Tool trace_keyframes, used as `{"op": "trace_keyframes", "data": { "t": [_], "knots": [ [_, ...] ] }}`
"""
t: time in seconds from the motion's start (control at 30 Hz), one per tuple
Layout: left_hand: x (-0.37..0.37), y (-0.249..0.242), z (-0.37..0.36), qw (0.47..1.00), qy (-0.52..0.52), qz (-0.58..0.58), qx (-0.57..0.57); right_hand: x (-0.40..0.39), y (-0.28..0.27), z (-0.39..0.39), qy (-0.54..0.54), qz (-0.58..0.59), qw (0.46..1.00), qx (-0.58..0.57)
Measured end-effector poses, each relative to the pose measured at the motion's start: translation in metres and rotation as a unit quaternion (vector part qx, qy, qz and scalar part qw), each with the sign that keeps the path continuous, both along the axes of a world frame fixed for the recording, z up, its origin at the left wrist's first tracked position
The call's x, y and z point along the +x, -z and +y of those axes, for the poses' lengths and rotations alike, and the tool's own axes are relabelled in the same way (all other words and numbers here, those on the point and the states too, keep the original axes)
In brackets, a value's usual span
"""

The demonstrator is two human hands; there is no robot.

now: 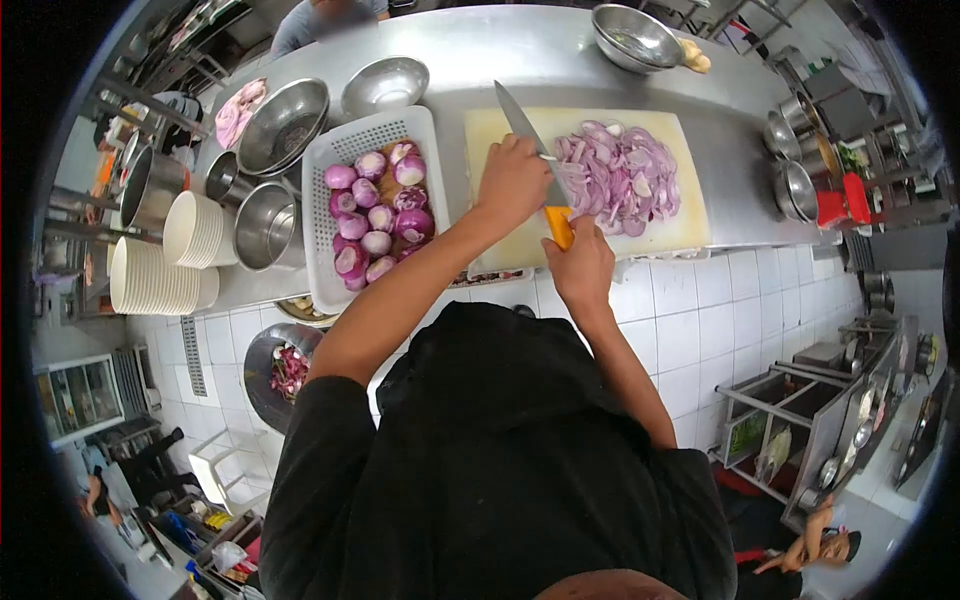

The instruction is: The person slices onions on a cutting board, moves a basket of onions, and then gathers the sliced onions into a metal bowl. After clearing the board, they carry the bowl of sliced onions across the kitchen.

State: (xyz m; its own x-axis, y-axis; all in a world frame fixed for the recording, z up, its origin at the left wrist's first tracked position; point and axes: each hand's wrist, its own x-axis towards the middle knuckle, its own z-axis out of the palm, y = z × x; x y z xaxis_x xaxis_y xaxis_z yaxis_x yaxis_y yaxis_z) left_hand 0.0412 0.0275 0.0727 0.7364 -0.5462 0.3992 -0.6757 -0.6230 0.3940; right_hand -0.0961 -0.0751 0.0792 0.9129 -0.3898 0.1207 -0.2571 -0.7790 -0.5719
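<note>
My right hand [582, 262] is wrapped round the yellow handle of a kitchen knife [515, 112], whose blade points away and to the left. Across the middle of the blade lies my left hand [515, 180], its fingers curled closed against the steel. A thin pale sliver shows at its fingertips. Beside the blade, a heap of sliced red onion [625, 175] covers the right half of the cutting board [690, 215]. Left of the board, a white perforated basket [318, 210] holds several peeled whole red onions [377, 243].
Metal bowls [387, 85] and stacked white containers [150, 275] stand on the left. Another bowl [635, 40] sits at the back of the steel table [480, 50]. A bin [262, 375] with onion scraps is on the floor. Other people are at the edges.
</note>
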Motion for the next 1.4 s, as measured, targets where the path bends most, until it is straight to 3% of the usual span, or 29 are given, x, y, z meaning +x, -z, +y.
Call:
{"op": "trace_keyframes", "data": {
  "t": [0.2, 0.3, 0.4, 0.5, 0.63, 0.73, 0.83, 0.9, 0.97, 1.0, 1.03, 1.07, 1.13, 1.3, 1.4],
  "knots": [
    [0.007, 0.003, -0.015, 0.993, 0.009, -0.04, 0.115, -0.006, 0.001, 0.015, -0.006, 0.021, 1.0, 0.022],
    [-0.002, -0.007, -0.019, 0.994, 0.038, -0.005, 0.105, 0.0, 0.009, 0.021, -0.034, 0.0, 0.999, 0.029],
    [-0.028, -0.028, -0.001, 0.998, 0.042, 0.012, -0.053, 0.016, 0.021, 0.031, -0.059, -0.056, 0.992, 0.094],
    [-0.052, -0.058, 0.053, 0.987, 0.025, 0.085, -0.135, 0.034, 0.041, 0.04, -0.101, -0.038, 0.991, 0.082],
    [-0.076, -0.065, 0.152, 0.971, -0.136, 0.05, -0.189, 0.045, 0.039, 0.063, -0.046, -0.024, 0.995, 0.081],
    [-0.098, -0.066, 0.223, 0.941, -0.256, 0.093, -0.202, 0.045, 0.041, 0.067, -0.059, -0.017, 0.998, 0.017],
    [-0.128, -0.055, 0.263, 0.887, -0.358, 0.164, -0.24, 0.041, 0.034, 0.063, -0.079, -0.059, 0.991, -0.093],
    [-0.141, -0.023, 0.286, 0.864, -0.392, 0.162, -0.272, 0.036, 0.022, 0.071, -0.077, -0.034, 0.996, 0.031],
    [-0.155, 0.0, 0.3, 0.812, -0.407, 0.25, -0.336, 0.032, 0.021, 0.077, -0.081, -0.023, 0.987, 0.136],
    [-0.161, 0.028, 0.304, 0.743, -0.397, 0.29, -0.455, 0.028, 0.011, 0.085, -0.097, 0.013, 0.985, 0.145],
    [-0.162, 0.019, 0.299, 0.652, -0.367, 0.36, -0.557, 0.025, 0.023, 0.089, -0.104, 0.014, 0.977, 0.188],
    [-0.164, -0.003, 0.293, 0.578, -0.377, 0.442, -0.573, 0.022, 0.022, 0.097, -0.11, 0.022, 0.975, 0.192],
    [-0.169, 0.026, 0.297, 0.47, -0.329, 0.541, -0.615, 0.014, 0.012, 0.112, -0.087, 0.059, 0.967, 0.231],
    [-0.162, 0.036, 0.269, 0.373, -0.214, 0.626, -0.65, -0.011, 0.0, 0.117, -0.05, 0.03, 0.969, 0.238],
    [-0.152, 0.038, 0.252, 0.367, -0.188, 0.619, -0.668, -0.041, -0.014, 0.109, -0.017, 0.035, 0.963, 0.268]
  ]
}}
